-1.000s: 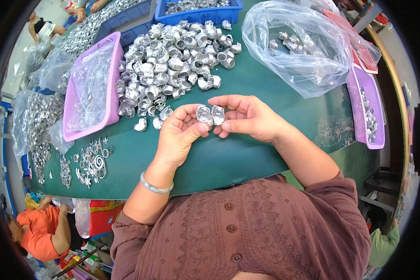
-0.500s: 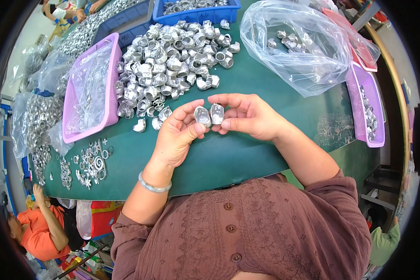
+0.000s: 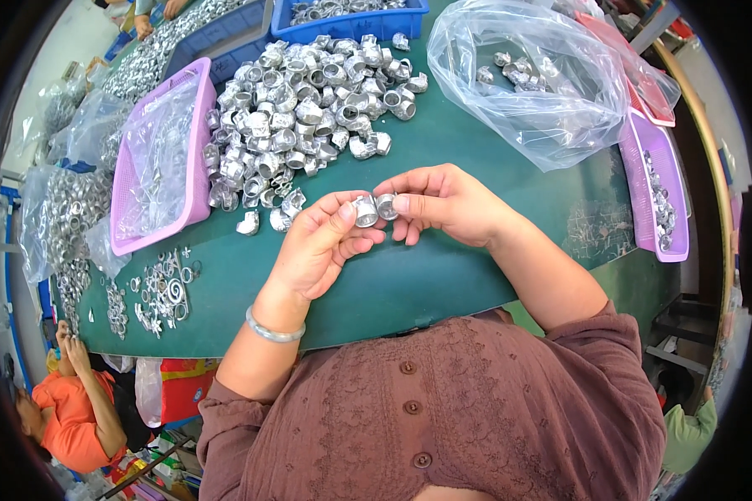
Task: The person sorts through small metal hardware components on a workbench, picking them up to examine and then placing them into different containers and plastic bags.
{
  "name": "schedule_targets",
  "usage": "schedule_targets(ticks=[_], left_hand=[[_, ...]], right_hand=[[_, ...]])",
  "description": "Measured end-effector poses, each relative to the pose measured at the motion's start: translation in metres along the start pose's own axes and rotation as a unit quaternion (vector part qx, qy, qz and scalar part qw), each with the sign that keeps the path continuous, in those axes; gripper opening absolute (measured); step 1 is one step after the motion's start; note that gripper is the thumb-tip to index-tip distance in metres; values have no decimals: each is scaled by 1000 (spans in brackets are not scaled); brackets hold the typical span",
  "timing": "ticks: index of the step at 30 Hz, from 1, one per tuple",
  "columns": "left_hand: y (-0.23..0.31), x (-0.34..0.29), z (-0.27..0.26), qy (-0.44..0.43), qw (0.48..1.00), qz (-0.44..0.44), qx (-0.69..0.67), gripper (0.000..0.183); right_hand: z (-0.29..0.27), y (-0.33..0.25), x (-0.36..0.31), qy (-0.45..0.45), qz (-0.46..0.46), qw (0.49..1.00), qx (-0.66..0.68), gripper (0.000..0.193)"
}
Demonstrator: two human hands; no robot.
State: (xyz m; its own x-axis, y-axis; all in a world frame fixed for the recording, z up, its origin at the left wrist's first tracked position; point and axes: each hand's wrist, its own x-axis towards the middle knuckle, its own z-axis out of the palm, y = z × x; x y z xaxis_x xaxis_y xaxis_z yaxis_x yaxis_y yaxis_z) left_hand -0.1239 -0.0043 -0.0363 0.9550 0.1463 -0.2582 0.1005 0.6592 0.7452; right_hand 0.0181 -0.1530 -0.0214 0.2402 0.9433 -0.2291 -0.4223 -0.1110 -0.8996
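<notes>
Left hand (image 3: 322, 246) grasping silver fitting (image 3: 364, 211), right hand (image 3: 447, 203) grasping second fitting (image 3: 386, 206), touching, above green desk (image 3: 409, 284), fitting pile (image 3: 309, 108) behind.

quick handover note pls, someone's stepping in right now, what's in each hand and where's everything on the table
Left hand: pinching one small silver metal fitting at the fingertips.
Right hand: pinching a second fitting against the first, above the green table.
Stock: loose pile of fittings just beyond the hands; more in the clear plastic bag on the right and the blue bin at the far edge.
Pink tray on the left holds bagged parts; small rings lie near it.
Done or left: the pile is large; a finished count cannot be told.
</notes>
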Motion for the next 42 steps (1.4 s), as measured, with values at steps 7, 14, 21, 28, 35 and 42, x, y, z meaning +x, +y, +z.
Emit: schedule_targets(ticks=[7,14,21,28,35,42], left_hand=[[3,1,-4,-4,997,-55,-52,28],[4,1,-5,6,994,-79,-77,30],[3,2,-1,45,990,-96,-95,35],[1,3,-8,14,989,-103,-101,32],[2,2,-6,24,990,-103,-97,34],[2,3,-7,11,991,-99,-93,33]], right_hand=[[-2,1,1,-21,54,993,99,31],[-3,3,3,-18,64,992,108,31],[-1,3,3,3,76,991,109,32],[0,2,3,16,81,990,113,31],[0,3,3,19,79,990,112,30],[0,4,3,20,76,991,111,31]])
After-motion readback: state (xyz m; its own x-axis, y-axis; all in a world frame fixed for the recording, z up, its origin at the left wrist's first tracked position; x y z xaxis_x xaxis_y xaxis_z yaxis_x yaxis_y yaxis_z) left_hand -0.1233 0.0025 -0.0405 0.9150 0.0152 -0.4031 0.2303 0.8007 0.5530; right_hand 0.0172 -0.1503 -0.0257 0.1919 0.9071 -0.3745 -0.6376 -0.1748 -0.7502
